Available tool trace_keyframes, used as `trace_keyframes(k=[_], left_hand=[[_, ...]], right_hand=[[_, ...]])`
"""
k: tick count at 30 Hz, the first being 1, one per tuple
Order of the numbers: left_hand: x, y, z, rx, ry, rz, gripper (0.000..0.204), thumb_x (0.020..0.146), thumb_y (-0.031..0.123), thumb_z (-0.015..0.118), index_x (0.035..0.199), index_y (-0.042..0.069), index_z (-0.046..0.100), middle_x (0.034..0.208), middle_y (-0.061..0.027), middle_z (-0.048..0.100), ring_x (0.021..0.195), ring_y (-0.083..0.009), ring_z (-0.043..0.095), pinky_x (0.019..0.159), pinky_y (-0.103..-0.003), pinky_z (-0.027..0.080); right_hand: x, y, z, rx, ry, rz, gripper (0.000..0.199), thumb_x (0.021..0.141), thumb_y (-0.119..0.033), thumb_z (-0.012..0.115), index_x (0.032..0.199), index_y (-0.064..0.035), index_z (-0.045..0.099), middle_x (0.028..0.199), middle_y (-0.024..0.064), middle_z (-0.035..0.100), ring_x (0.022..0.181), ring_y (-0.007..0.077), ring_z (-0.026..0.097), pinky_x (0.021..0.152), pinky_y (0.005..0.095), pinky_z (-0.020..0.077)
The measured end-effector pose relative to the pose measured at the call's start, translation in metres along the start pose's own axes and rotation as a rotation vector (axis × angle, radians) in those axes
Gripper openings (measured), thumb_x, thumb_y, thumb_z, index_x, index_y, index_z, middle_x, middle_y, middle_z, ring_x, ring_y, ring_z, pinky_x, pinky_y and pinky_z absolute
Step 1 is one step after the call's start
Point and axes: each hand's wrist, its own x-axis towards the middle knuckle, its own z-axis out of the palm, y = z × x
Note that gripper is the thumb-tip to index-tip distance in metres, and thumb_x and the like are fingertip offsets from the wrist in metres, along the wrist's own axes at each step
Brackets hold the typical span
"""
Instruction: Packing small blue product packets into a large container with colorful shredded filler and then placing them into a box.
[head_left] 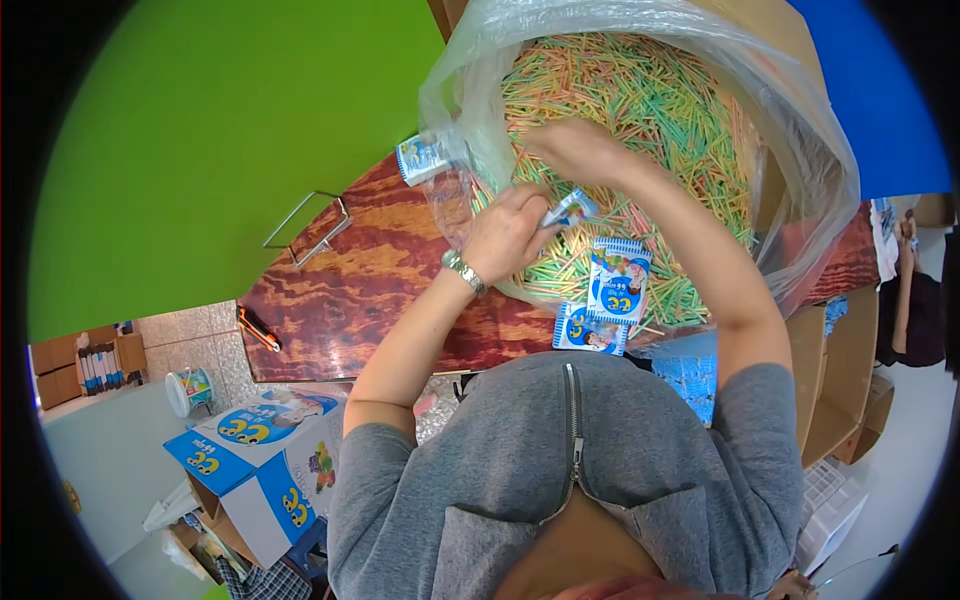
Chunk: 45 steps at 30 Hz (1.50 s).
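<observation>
A large clear plastic bag (800, 130) stands wide at the mouth in front of me, full of thin pink, yellow and green sticks (650, 110). At its near left side my left hand (505, 235), with a metal watch on the wrist, pinches a small blue-and-white packet (572, 208). My right hand (578, 150) is over the sticks just beyond it, fingers curled; what they hold, if anything, is hidden. Two more packets lie at the near edge: one flat on the sticks (620, 280), another partly beneath it (590, 328). Another packet (422, 158) rests left of the bag.
The red-brown wood-patterned table (370, 290) carries an orange-and-black utility knife (258, 328) and a bent metal wire frame (320, 230) at left. A blue-and-white printed carton (260, 440) stands below left. Cardboard boxes (830, 370) are at right, near another person's arm (903, 290).
</observation>
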Motion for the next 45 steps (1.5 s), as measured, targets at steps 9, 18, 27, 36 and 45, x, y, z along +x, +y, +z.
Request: trace_keyframes(k=[9,18,27,36,45], left_hand=[[-0.022,-0.020,-0.023,0.475,-0.251,-0.081,0.020,0.087,0.021,0.062,0.094,0.003,0.056,0.095,-0.0149,0.066,0.103,-0.0314,0.060,0.096,-0.058,0.036],[-0.026,-0.015,-0.026,0.446,-0.166,-0.099,0.016,0.088,0.019,0.062,0.086,0.005,0.053,0.082,-0.0144,0.065,0.084,-0.0331,0.063,0.094,-0.055,0.039],[-0.037,-0.013,-0.028,0.350,-0.075,-0.103,0.015,0.086,0.017,0.062,0.085,0.005,0.054,0.079,-0.0149,0.063,0.083,-0.0332,0.062,0.092,-0.050,0.040],[-0.041,-0.016,-0.029,0.263,-0.039,-0.161,0.016,0.084,0.020,0.065,0.085,0.005,0.058,0.082,-0.0155,0.066,0.086,-0.0322,0.063,0.086,-0.048,0.044],[-0.044,-0.015,-0.021,-0.422,0.235,-0.488,0.023,0.082,0.017,0.075,0.075,0.004,0.056,0.062,-0.0043,0.058,0.053,-0.0131,0.049,0.051,-0.029,0.041]], right_hand=[[0.068,-0.007,0.021,0.031,0.122,-0.378,0.038,0.081,-0.008,0.056,0.118,-0.0122,0.064,0.110,0.0168,0.065,0.104,0.0351,0.062,0.091,0.0431,0.0482],[0.049,-0.025,0.017,-0.002,-0.150,0.052,0.029,0.085,-0.029,0.060,0.101,-0.0063,0.069,0.099,0.0156,0.069,0.096,0.0339,0.065,0.084,0.0442,0.0503],[0.058,-0.067,0.029,-0.157,-0.184,0.217,0.028,0.076,-0.025,0.066,0.095,-0.0064,0.074,0.100,0.0152,0.070,0.097,0.0286,0.067,0.082,0.0387,0.0516],[0.066,-0.051,0.032,-0.078,-0.288,0.304,0.032,0.080,-0.017,0.054,0.104,-0.0027,0.071,0.109,0.0202,0.067,0.106,0.0306,0.064,0.088,0.0428,0.0498],[0.008,-0.012,-0.005,0.316,0.069,0.046,0.051,0.095,-0.038,0.048,0.126,0.0036,0.053,0.131,0.0240,0.051,0.126,0.0328,0.047,0.105,0.0395,0.0363]])
